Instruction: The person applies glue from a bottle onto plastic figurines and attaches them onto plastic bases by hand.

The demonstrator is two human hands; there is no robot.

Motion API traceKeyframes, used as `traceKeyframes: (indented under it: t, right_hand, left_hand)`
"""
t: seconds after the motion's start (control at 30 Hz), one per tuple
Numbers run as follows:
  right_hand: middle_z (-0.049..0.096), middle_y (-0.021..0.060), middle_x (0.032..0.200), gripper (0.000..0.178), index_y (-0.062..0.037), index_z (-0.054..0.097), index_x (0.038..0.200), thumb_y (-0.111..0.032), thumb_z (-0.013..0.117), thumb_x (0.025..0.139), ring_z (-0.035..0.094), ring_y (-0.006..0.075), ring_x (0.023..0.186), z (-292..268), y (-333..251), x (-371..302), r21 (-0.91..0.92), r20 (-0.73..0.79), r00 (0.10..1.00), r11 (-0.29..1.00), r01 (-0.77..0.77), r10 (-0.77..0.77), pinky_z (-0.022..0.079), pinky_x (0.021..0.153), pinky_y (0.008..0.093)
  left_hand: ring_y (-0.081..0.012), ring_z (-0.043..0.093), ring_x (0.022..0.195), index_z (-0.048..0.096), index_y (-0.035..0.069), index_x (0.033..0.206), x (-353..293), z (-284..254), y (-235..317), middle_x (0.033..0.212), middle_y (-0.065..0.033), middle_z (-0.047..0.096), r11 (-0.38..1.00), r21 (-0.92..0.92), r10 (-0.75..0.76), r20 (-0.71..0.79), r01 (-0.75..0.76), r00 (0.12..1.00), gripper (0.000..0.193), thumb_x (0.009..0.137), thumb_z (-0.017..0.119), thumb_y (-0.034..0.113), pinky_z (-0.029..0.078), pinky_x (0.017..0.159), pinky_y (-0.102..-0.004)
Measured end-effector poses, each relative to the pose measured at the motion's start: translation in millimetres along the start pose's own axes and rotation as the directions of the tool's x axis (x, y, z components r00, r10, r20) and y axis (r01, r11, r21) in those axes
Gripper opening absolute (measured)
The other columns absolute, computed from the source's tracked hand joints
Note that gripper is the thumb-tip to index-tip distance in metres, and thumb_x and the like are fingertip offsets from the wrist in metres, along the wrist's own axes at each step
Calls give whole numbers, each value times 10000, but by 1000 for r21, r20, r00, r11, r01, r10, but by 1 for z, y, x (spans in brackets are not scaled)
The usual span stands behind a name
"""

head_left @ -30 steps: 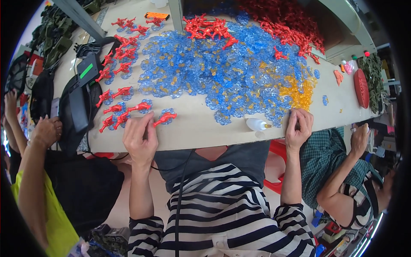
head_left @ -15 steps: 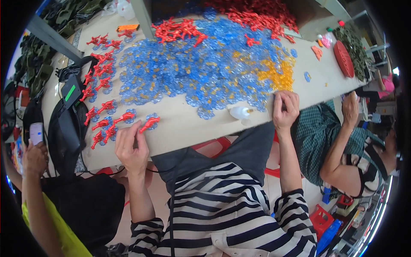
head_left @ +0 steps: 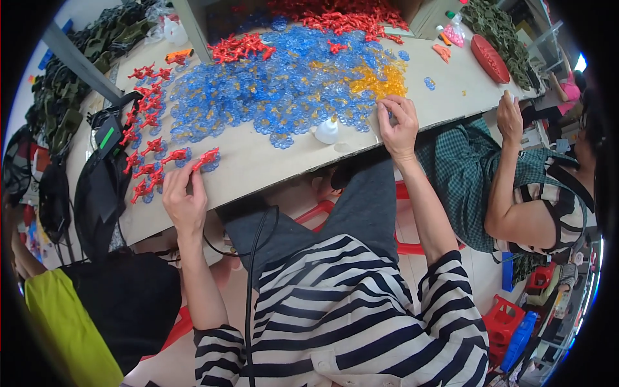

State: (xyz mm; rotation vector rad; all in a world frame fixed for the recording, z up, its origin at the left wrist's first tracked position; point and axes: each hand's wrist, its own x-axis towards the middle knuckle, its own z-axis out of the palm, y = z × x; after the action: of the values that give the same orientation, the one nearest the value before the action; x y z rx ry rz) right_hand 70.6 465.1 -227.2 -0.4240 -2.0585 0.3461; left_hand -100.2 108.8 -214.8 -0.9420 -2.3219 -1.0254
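My left hand [head_left: 185, 201] is at the table's front left, its index finger touching or very close to a red plastic figure [head_left: 206, 158] on a clear blue disc. Thumb and index finger look apart. More red figures on blue discs [head_left: 153, 146] stand in loose rows beside it. My right hand [head_left: 400, 129] is at the front edge, by a heap of orange-yellow pieces [head_left: 380, 82]. Its thumb and fingers are curled in a pinch; anything between them is too small to make out. A white squeeze bottle [head_left: 327, 131] stands left of it, nozzle up.
Clear blue discs [head_left: 258, 97] cover the table's middle. Piles of red pieces [head_left: 242, 47] lie behind. At left are a black bag [head_left: 97, 187] and a metal post [head_left: 87, 64]. A red tray [head_left: 490, 59] is at far right. People sit on both sides.
The view has shifted, so the table sits higher and further left. The white bottle was tilted with its nozzle to the right; now it is upright. Both hands stay near the same spots.
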Motion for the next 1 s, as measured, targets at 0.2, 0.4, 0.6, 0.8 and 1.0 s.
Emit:
traceKeyframes:
  t: [0.2, 0.4, 0.6, 0.8, 1.0]
  right_hand:
    - [621, 90, 840, 54, -37, 670, 790, -41, 653, 739, 580, 253, 822, -2, -3, -1, -27, 23, 1000, 1000, -8, 9, 464, 721, 326]
    - [624, 93, 835, 55, -27, 664, 791, -25, 656, 737, 576, 254, 814, -3, -5, -1, -45, 42, 999, 999, -21, 23, 463, 717, 328]
    - [625, 92, 817, 56, -18, 658, 785, -14, 660, 729, 573, 250, 806, -1, -7, 2, -62, 49, 998, 997, -44, 47, 462, 705, 323]
    - [623, 93, 814, 59, -20, 659, 784, -4, 658, 727, 575, 249, 800, 1, -5, 3, -61, 62, 997, 997, -48, 52, 465, 692, 325]
    - [616, 93, 802, 63, -23, 652, 770, 7, 657, 716, 574, 252, 786, -2, -3, 6, -54, 38, 999, 998, -28, 30, 468, 682, 326]
  left_hand:
    - [-274, 584, 750, 652, -19, 889, -2, -2, -3, 812, -123, 647, 999, 10, 43, -12, -43, 999, 146, 749, 618, -44, 458, 698, -347]
    - [-271, 574, 748, 653, -11, 894, 0, -5, 1, 797, -121, 637, 999, -43, 22, 12, -21, 1000, 176, 729, 623, -65, 454, 689, -347]
    - [-261, 563, 739, 655, -5, 892, 2, -4, 1, 782, -111, 630, 999, -39, 26, 20, -26, 999, 195, 714, 626, -78, 451, 691, -346]
    - [-256, 555, 732, 656, 0, 900, 3, -3, 3, 784, -104, 631, 1000, -10, -7, 40, 7, 999, 211, 712, 619, -88, 449, 693, -338]
    - [-265, 553, 735, 652, 0, 914, 7, -1, 7, 802, -111, 631, 1000, 8, 8, 41, -8, 999, 235, 707, 603, -99, 444, 693, -335]
